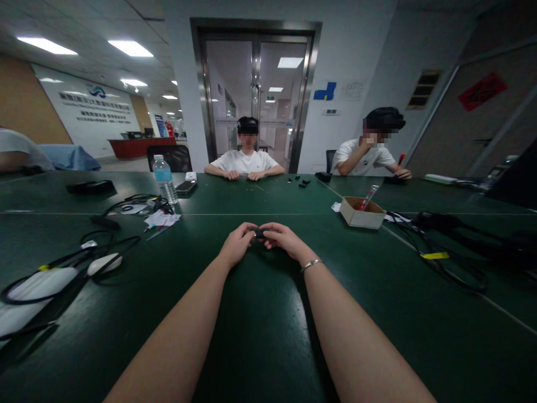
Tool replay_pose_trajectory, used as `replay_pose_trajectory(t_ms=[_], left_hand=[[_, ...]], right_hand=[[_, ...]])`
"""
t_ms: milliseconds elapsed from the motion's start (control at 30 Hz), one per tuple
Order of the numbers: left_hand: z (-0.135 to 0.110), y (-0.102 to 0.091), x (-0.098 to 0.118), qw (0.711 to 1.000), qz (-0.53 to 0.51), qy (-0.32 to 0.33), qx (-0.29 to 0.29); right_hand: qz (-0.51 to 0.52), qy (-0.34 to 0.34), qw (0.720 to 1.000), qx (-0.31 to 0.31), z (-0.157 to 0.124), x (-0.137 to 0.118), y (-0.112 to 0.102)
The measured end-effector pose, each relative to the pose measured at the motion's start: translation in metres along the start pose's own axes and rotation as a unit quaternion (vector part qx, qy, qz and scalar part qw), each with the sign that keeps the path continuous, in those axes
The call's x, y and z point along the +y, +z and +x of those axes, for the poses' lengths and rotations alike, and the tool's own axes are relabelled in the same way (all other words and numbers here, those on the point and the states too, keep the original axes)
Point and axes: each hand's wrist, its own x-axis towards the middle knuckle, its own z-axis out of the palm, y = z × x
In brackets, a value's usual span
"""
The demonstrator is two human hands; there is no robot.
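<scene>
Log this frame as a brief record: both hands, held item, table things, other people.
Left hand: fingertips on the small dark object
Right hand: fingertips on its other end; bracelet at wrist
Held item: exact kind unclear
Table, left: water bottle
Table, right: open box
Others: two people across the table; a sleeve far left

Ceiling panels (130, 48) light our dim room from above, glinting off the green counter (260, 336) as wide-angle distortion stretches our view's edges.
</scene>
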Motion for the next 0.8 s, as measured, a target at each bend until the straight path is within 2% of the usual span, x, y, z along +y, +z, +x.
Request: replay_pose_trajectory(t_ms=[800], left_hand=[[-0.0013,-0.0006,0.0023,1.0,-0.011,0.004,-0.002]], right_hand=[[0.007,-0.002,1.0,0.0,-0.0009,-0.0002,-0.0009]])
